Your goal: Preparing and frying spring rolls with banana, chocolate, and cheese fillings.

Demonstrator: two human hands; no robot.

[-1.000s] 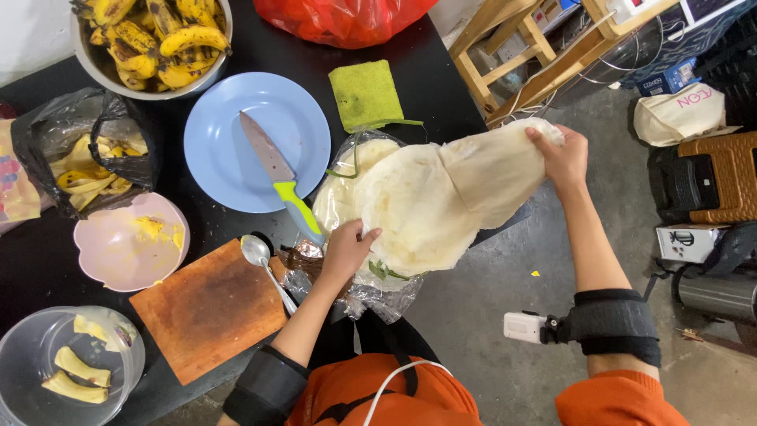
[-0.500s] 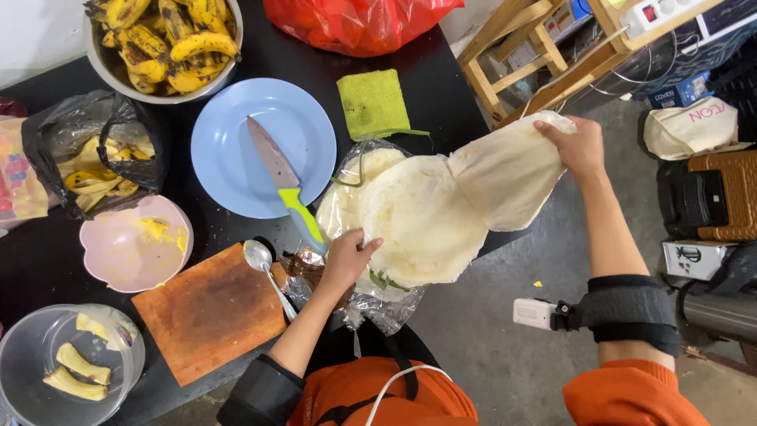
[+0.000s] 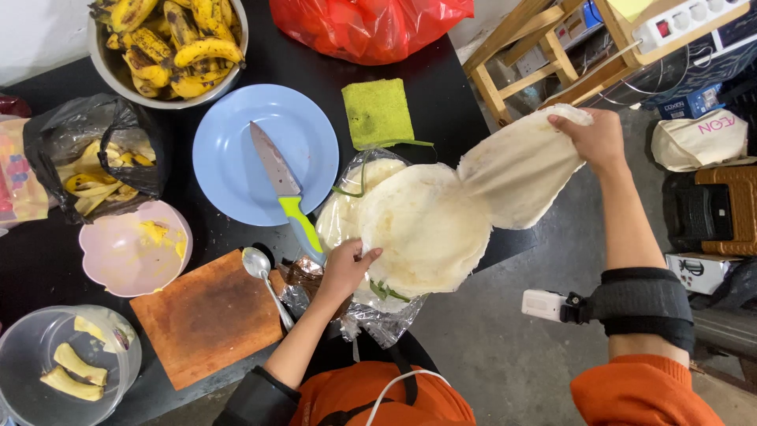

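Knife (image 3: 284,189) on plate (image 3: 229,154), left of wrappers (image 3: 430,229)

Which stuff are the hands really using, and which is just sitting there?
In use:
- left hand on the stack of thin round wrappers
- right hand pinching one wrapper's edge, peeled partly off
- clear plastic bag under the stack

Just lying about:
- knife on the blue plate
- spoon
- wooden board
- bowl of bananas
- green cloth

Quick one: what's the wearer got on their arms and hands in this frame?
Both hands are bare: left hand, right hand. Orange sleeves pushed up on both arms. The right forearm carries a wide black band with a small white box-shaped device clipped to it. The left arm shows a dark band near the elbow. A white cable crosses the chest.
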